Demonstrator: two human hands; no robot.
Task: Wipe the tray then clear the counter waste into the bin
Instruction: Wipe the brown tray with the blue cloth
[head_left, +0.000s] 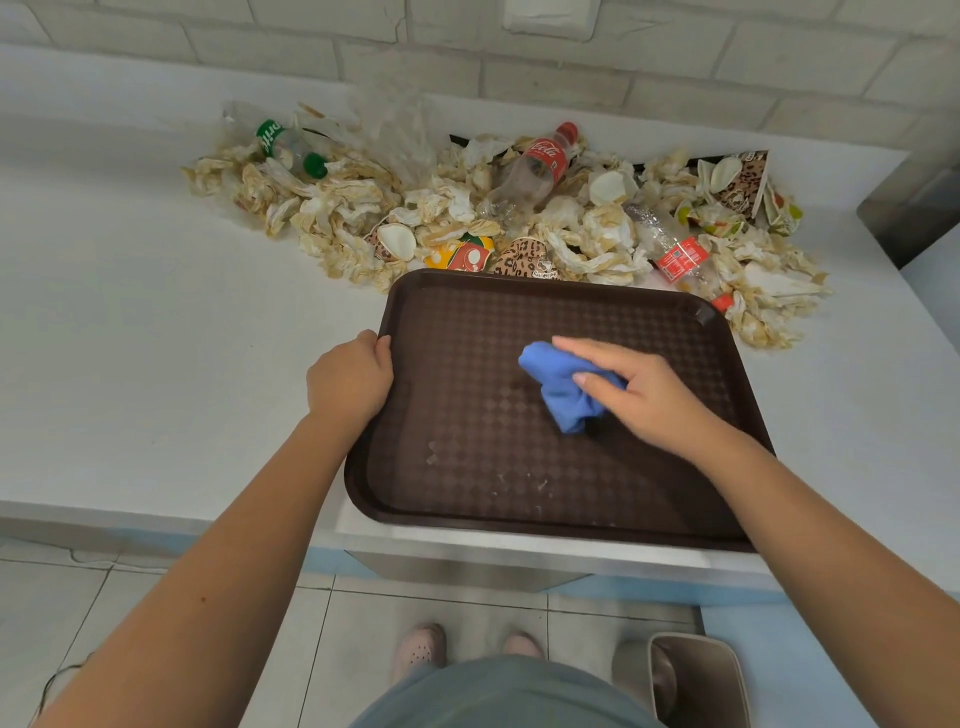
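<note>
A dark brown tray lies on the white counter, its near edge at the counter's front. My left hand grips the tray's left rim. My right hand holds a crumpled blue cloth pressed on the tray's middle. Pale smears and crumbs show on the tray's near half. Behind the tray a heap of waste spreads along the counter: crumpled stained napkins, paper cups, a cola bottle, a green-capped bottle and another clear bottle. A beige bin stands on the floor at lower right.
White counter stretches bare to the left of the tray. A brick-pattern wall runs behind the waste. A metal fixture sits at the right edge. My feet stand on the tiled floor below the counter.
</note>
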